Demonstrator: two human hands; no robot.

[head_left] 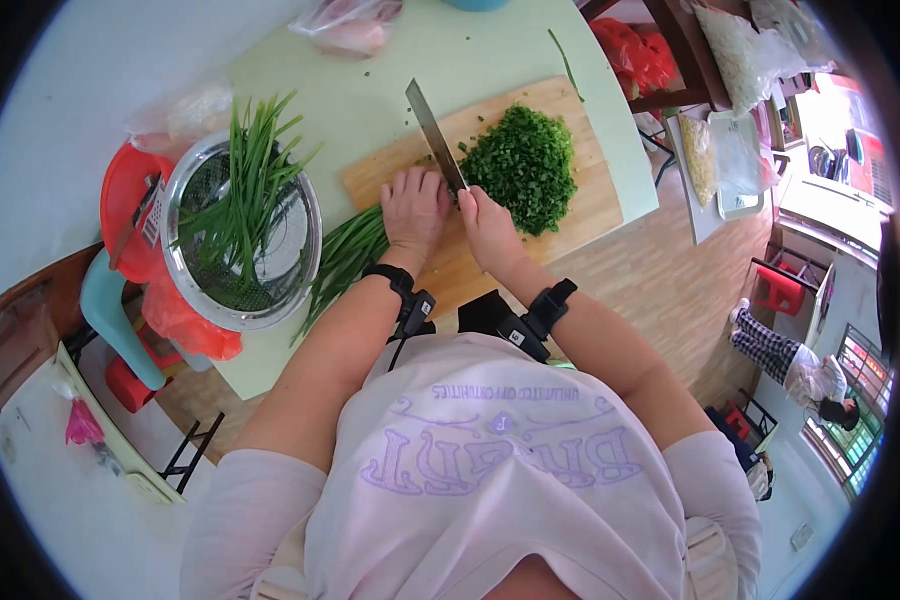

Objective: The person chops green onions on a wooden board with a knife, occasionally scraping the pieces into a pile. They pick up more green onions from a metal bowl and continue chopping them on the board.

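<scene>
My right hand (490, 232) is closed round the handle of a kitchen knife (432, 128), whose broad blade points away from me over the wooden cutting board (595, 180). Just left of the blade, my left hand (416, 212) presses a bunch of long green chives (348, 252) to the board, its fingers bent over them. The stalks trail off the board toward the lower left. To the right of the knife lies a heap of finely chopped chives (522, 170). The fingertips of my left hand are partly hidden.
A metal colander bowl (312, 235) with more long chives stands on the table's left side. Behind it are a red basin (120, 190) and plastic bags. Another plastic bag (355, 30) lies at the far edge. A person (805, 375) is across the room at right.
</scene>
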